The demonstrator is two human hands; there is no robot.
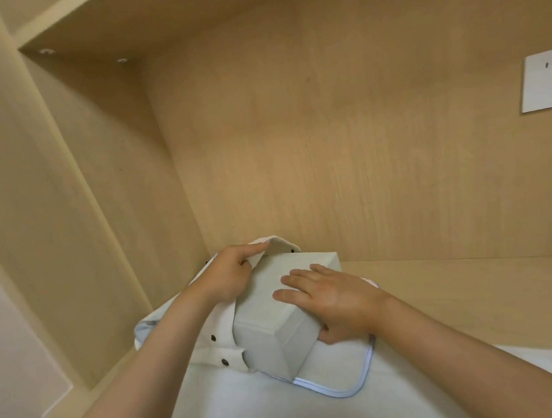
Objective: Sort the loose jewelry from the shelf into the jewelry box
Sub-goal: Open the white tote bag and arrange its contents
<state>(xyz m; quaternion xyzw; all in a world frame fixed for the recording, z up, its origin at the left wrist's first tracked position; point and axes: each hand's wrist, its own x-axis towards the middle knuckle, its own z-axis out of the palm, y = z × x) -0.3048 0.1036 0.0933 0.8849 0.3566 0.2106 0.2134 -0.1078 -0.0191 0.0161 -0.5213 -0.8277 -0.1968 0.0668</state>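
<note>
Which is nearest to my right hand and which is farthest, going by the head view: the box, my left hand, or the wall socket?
1. The box: directly under the right hand, which touches its top and side.
2. The left hand: at the box's far left edge, pinching the pouch flap.
3. The socket: high on the back wall, far right.

Wall socket (549,81), white fabric pouch (253,409)
</note>
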